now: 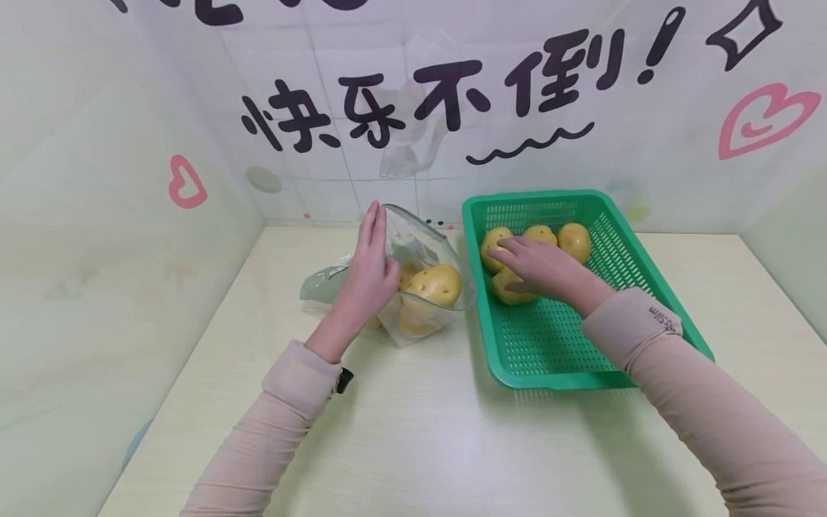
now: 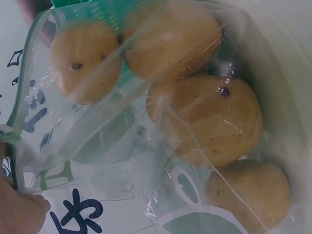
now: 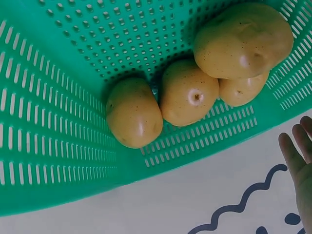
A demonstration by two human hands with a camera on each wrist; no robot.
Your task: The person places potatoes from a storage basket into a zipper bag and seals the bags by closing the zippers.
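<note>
My left hand (image 1: 371,276) pinches the rim of a clear plastic bag (image 1: 390,327), its fingers pointing up along the opening. Inside the bag lie several potatoes (image 1: 438,285); the left wrist view shows one potato (image 2: 85,61) near the mouth and another potato (image 2: 248,195) at the far end. The thumb (image 2: 22,212) is at the bag's edge there. My right hand (image 1: 539,269) reaches over a green basket (image 1: 487,337), fingers extended and nothing gripped. Below it are several potatoes (image 3: 190,92), partly covered by the hand in the head view.
The basket stands right of the bag on a pale wooden table (image 1: 420,431). Behind the table rises a wall covering (image 1: 413,136) with black characters and pink hearts. A dark strap end (image 1: 344,380) sticks out at the left sleeve.
</note>
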